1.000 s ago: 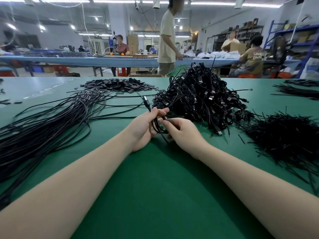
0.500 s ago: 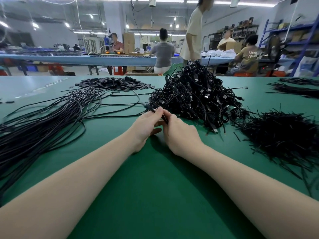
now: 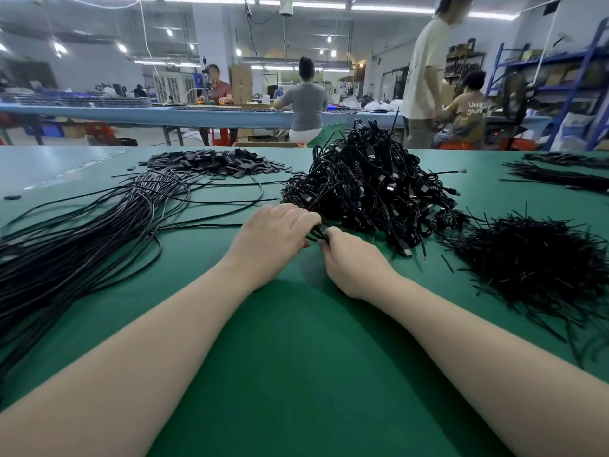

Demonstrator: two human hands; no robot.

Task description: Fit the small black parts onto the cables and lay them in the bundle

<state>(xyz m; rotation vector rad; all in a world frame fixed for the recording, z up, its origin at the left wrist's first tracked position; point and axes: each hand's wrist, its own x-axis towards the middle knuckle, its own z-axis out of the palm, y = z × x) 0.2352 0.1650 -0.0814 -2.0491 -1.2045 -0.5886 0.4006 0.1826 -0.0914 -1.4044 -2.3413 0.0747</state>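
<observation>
Both hands meet mid-worktop, left hand (image 3: 275, 234) and right hand (image 3: 351, 258) each with grip clamped on one cable (image 3: 318, 233) between them, presumably steadying it to seat a small part, with the finished bundle (image 3: 369, 192) just beyond.

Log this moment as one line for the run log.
left hand: grips cable | right hand: pinches same cable | site: green table, before cable heap | fitting: hidden
</observation>
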